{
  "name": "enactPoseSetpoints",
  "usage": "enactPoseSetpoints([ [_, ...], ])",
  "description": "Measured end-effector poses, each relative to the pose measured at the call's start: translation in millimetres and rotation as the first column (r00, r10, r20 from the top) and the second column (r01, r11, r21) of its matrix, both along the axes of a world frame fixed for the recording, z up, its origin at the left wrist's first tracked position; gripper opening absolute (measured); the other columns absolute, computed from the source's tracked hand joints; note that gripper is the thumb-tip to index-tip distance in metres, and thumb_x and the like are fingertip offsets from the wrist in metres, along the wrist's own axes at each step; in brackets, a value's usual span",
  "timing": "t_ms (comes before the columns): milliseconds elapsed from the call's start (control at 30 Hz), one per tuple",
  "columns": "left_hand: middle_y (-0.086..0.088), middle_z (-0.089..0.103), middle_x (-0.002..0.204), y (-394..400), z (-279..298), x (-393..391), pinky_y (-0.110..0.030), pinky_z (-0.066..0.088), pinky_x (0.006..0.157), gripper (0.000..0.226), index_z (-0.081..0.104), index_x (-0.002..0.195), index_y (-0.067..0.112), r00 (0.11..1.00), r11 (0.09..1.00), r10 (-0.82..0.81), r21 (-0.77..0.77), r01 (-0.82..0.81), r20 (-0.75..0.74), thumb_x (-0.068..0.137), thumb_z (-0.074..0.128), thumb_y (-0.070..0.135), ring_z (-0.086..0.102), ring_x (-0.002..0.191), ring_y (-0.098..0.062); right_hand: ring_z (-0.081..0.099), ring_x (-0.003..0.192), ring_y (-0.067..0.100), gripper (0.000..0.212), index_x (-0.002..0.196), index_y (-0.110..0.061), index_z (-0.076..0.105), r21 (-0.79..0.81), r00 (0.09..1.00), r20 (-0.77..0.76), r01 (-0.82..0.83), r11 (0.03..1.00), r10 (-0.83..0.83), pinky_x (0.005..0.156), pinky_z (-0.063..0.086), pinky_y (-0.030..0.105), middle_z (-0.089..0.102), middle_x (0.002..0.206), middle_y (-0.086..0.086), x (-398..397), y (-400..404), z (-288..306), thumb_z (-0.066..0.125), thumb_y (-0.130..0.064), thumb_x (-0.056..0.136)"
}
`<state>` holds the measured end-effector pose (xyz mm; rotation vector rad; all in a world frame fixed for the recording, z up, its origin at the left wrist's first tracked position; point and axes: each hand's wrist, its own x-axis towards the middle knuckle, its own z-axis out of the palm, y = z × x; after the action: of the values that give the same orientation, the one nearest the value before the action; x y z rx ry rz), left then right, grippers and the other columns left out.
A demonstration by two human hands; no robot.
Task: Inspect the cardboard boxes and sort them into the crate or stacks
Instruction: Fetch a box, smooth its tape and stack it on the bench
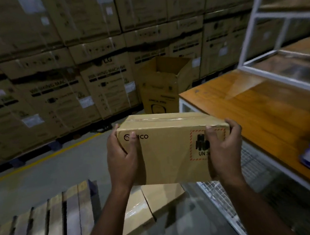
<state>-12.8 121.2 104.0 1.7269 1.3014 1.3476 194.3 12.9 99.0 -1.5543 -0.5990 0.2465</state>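
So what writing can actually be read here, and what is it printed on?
"ICO", its start hidden by the left thumb: held box.
"UN 3", the rest hidden by the right hand: red-hatched label on that box.
"LG" and "WASHING MACHINE": stacked carton.
White stickers and the open carton's print: too blurred.

Single head cam, wide-angle, on my head, aimed forward and down. Close on my left hand (pixel 123 155) and right hand (pixel 224 147); stacked cartons (pixel 57 69) far behind.
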Motion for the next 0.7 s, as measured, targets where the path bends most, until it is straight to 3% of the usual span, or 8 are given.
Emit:
enactPoseSetpoints([
  [100,0.011,0.050,0.143,-33.3,6.7,-8.6,-0.034,0.043,0.097,0.062,0.039,0.149,0.034,0.996,0.996,-0.088,0.012,0.088,0.007,0.096,0.049,0.063,0.049,0.122,-0.006,0.052,0.123,0.021,0.065,0.140,-0.043,0.032,0.031,0.995,0.001,0.101,0.994,-0.101,0.083,0.058,0.040,0.041,0.139,0.001,-19.4,-50.9,5.6,0.062,-0.058,0.084],
  [233,0.009,0.052,0.140,-77.8,19.9,-2.1,-0.038,0.047,0.095,0.067,0.040,0.146,0.039,0.977,0.978,-0.210,0.019,0.210,0.030,0.088,0.046,0.073,0.052,0.119,-0.008,0.055,0.120,0.021,0.067,0.133,-0.052,0.034,0.037,0.968,0.034,0.248,0.968,-0.249,0.088,0.056,0.051,0.045,0.136,-0.002,-28.3,-117.2,19.6,0.057,-0.072,0.074],
  [367,0.007,0.056,0.134,-125.4,34.5,18.4,-0.043,0.052,0.091,0.068,0.043,0.141,0.039,0.946,0.947,-0.320,0.046,0.318,0.055,0.084,0.048,0.075,0.057,0.114,-0.012,0.056,0.118,0.020,0.060,0.127,-0.049,0.038,0.076,0.914,0.061,0.396,0.915,-0.401,0.088,0.056,0.050,0.046,0.133,-0.006,-29.1,-186.8,35.2,0.059,-0.067,0.073],
  [500,0.009,0.063,0.117,-180.2,50.3,45.1,-0.038,0.054,0.079,0.063,0.054,0.131,0.035,0.914,0.913,-0.402,0.095,0.396,0.056,0.084,0.048,0.075,0.062,0.101,-0.006,0.055,0.114,0.018,0.049,0.124,-0.037,0.040,0.129,0.794,0.108,0.585,0.801,-0.598,0.090,0.054,0.050,0.047,0.127,-0.004,-23.3,-257.1,46.1,0.068,-0.044,0.085],
  [600,0.010,0.068,0.102,-219.5,60.5,62.6,-0.032,0.050,0.069,0.052,0.066,0.112,0.030,0.924,0.918,-0.377,0.157,0.364,0.061,0.091,0.045,0.071,0.065,0.093,-0.010,0.053,0.115,0.019,0.048,0.120,-0.046,0.039,0.131,0.719,0.129,0.670,0.731,-0.683,0.090,0.054,0.052,0.042,0.121,-0.014,-14.0,-305.4,49.6,0.062,-0.061,0.080],
  [700,0.008,0.071,0.088,-268.6,68.6,86.2,-0.025,0.045,0.059,0.041,0.072,0.098,0.024,0.906,0.901,-0.412,0.192,0.389,0.097,0.099,0.049,0.058,0.065,0.080,-0.004,0.054,0.116,0.021,0.054,0.120,-0.048,0.040,0.139,0.643,0.134,0.741,0.657,-0.754,0.088,0.054,0.053,0.042,0.120,-0.017,0.2,-367.6,50.0,0.056,-0.071,0.075],
])
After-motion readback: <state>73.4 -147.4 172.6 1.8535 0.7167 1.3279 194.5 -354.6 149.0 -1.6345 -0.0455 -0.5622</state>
